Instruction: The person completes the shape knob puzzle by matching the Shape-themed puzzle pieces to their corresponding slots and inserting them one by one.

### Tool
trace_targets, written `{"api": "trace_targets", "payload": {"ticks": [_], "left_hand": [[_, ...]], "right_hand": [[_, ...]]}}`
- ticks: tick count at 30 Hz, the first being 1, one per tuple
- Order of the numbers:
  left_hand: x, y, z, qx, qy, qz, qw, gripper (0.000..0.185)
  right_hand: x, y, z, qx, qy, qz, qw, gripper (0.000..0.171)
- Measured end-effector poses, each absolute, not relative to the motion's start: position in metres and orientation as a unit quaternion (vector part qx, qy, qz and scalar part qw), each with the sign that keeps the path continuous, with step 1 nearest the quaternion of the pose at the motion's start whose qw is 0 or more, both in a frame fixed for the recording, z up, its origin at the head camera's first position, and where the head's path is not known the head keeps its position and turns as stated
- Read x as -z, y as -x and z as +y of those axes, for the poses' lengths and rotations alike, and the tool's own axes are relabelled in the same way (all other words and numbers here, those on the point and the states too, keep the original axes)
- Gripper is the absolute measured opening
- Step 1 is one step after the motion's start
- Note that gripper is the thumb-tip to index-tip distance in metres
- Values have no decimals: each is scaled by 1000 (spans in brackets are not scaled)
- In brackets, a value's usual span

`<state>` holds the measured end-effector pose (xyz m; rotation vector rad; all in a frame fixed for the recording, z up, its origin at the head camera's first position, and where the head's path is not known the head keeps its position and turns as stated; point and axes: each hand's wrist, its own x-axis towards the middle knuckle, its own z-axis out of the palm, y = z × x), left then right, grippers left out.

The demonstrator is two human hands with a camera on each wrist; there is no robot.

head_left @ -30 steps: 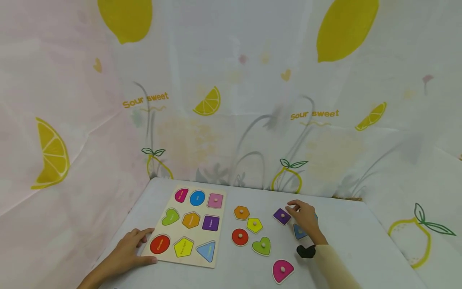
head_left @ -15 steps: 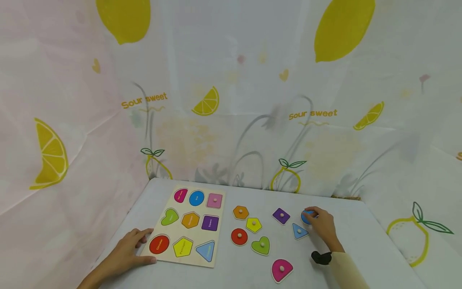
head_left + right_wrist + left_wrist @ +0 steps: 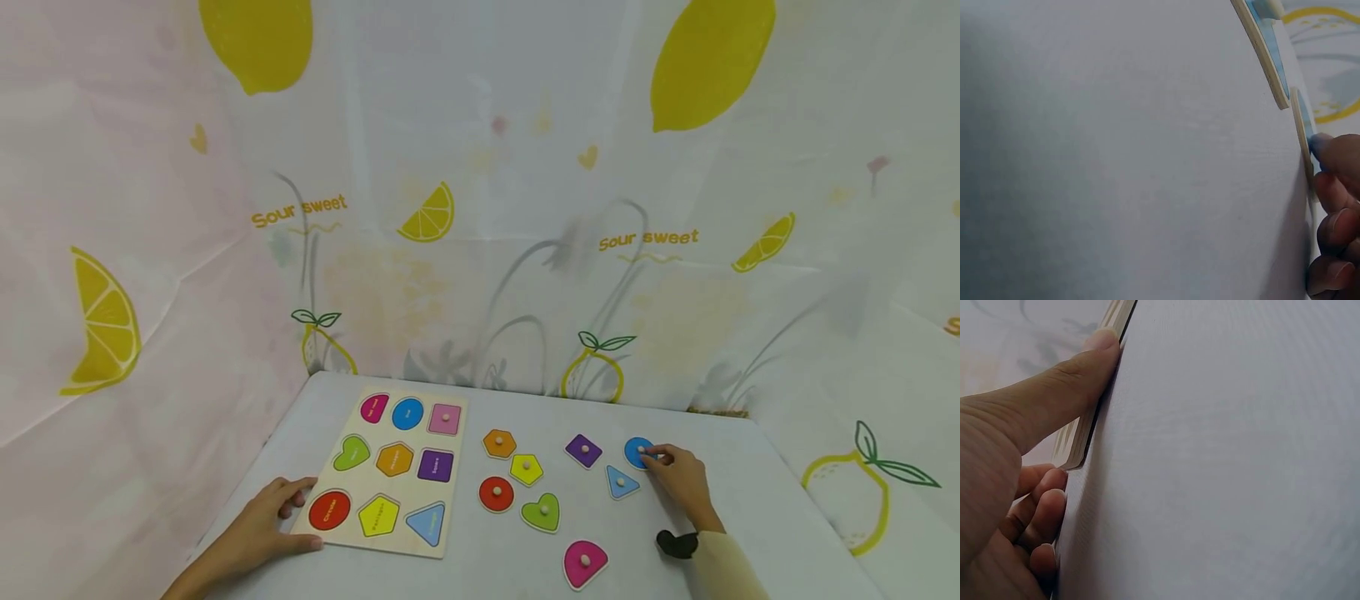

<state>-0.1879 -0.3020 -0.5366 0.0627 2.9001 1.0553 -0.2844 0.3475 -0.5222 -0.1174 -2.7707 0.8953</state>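
So far only the pink square [image 3: 445, 418] sits in the board [image 3: 450, 475], which my left hand [image 3: 262, 529] steadies with flat fingers, while my right hand [image 3: 678, 479] pinches the blue circle's [image 3: 636, 451] knob at the table's two o'clock, eight pieces still loose.

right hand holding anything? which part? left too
Right hand: fingertips at the blue round piece, by its knob and right edge; a closed grip cannot be told. Left hand: rests on the puzzle board at its near-left corner.
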Motion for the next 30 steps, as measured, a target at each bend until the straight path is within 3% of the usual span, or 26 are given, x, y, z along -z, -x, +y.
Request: {"api": "trace_targets", "payload": {"ticks": [30], "left_hand": [[535, 188, -304, -362, 3, 931, 48, 101]], "right_hand": [[526, 298, 349, -298, 37, -948, 106, 32]]}}
